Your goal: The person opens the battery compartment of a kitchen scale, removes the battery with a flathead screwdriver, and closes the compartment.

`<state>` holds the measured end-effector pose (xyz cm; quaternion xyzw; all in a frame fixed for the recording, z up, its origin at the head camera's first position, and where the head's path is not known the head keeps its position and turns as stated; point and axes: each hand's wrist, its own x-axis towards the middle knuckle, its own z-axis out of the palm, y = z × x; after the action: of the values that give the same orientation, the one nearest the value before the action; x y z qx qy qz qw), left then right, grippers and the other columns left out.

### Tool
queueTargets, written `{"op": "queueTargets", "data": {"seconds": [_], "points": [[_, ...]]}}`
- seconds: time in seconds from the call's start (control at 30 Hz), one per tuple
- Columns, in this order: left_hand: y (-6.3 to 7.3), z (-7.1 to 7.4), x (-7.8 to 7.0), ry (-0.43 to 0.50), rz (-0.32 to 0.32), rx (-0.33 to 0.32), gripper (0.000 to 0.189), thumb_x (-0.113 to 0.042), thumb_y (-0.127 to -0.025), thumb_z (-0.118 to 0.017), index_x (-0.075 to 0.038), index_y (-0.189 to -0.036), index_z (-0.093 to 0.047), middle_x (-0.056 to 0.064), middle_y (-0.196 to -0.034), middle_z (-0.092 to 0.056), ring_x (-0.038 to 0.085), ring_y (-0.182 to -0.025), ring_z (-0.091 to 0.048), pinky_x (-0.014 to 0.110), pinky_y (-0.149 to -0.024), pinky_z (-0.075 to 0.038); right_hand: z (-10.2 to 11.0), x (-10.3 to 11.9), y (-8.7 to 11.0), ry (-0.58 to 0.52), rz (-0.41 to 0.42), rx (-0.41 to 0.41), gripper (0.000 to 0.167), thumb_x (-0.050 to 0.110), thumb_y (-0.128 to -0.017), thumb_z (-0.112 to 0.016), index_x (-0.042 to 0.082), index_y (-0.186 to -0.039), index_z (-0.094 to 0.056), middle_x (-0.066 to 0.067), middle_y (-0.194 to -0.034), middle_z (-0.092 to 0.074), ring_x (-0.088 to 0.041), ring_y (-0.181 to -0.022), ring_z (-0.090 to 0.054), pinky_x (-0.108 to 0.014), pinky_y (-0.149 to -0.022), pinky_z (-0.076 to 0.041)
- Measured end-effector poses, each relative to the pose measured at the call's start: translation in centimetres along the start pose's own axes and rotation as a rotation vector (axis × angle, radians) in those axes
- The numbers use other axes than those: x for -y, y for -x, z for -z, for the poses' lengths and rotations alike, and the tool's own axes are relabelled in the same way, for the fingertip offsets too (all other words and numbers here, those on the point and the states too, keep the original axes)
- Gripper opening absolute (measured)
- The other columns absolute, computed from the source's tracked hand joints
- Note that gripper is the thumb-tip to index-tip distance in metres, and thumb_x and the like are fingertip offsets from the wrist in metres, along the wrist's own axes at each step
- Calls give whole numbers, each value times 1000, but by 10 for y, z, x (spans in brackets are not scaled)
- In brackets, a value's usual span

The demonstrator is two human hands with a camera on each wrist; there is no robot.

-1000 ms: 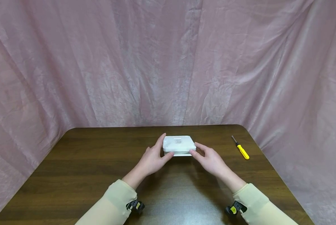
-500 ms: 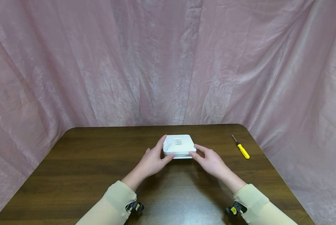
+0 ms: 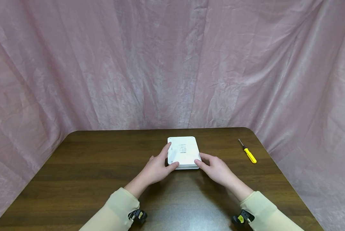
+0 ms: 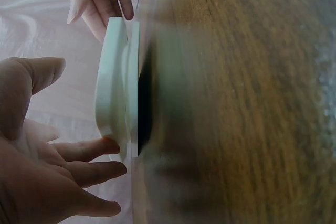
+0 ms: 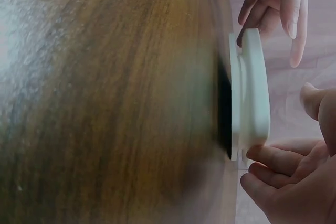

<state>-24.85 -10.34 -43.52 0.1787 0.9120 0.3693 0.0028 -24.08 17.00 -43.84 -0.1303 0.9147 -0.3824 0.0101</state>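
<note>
A flat white square box (image 3: 184, 147) with rounded corners and a small printed label on top is between both hands at the far middle of the table. Seen side-on in the left wrist view, the box (image 4: 113, 77) has a groove above a thin lower plate. My left hand (image 3: 155, 168) touches its left side with fairly straight fingertips. In that wrist view, the thumb stands apart above it. At the right side, my right hand (image 3: 217, 170) lies likewise; in the right wrist view its fingertips (image 5: 257, 153) touch the lower corner and its thumb is clear.
A yellow-handled screwdriver (image 3: 248, 154) lies on the dark wooden table (image 3: 83, 166), right of the right hand. Pink cloth (image 3: 149, 64) hangs behind and around the table. A dark band of shadow runs under the box in both wrist views.
The box's near edge has come down and toward me, so more of its labelled top shows. Both hands have dropped slightly with it. The screwdriver stays in place.
</note>
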Motion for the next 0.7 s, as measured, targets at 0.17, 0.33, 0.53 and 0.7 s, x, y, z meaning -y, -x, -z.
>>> {"op": "queueTargets", "data": {"seconds": [0.17, 0.33, 0.53, 0.7], "points": [[1, -2, 3, -3, 6, 14, 87, -39, -106, -74, -8, -174, -29, 23, -148, -67, 39, -143, -61, 79, -123, -21, -2, 0, 2, 8, -2, 21, 54, 37, -114, -65, 1, -153, -64, -15, -149, -69, -37, -144, -59, -61, -118, -44], [1, -1, 4, -18, 20, 29, 87, -41, -106, -74, -10, -174, -29, 22, -151, -65, 37, -144, -61, 77, -123, -23, -3, -1, 3, 16, 4, 19, 52, 37, -113, -66, 2, -152, -66, -15, -148, -69, -37, -143, -60, -61, -118, -45], [0, 0, 5, -30, 17, 45, 87, -42, -106, -74, -10, -174, -29, 21, -153, -63, 36, -145, -59, 77, -123, -23, -2, 0, 3, 21, 9, 26, 52, 35, -113, -66, 0, -152, -65, -16, -148, -69, -37, -143, -60, -60, -118, -45], [2, 1, 4, -27, 5, 49, 87, -39, -106, -75, -8, -174, -30, 22, -154, -62, 36, -146, -59, 79, -122, -22, 2, 0, 0, 16, 18, 48, 53, 34, -114, -65, -3, -151, -64, -17, -148, -69, -37, -142, -61, -60, -118, -45]]}}
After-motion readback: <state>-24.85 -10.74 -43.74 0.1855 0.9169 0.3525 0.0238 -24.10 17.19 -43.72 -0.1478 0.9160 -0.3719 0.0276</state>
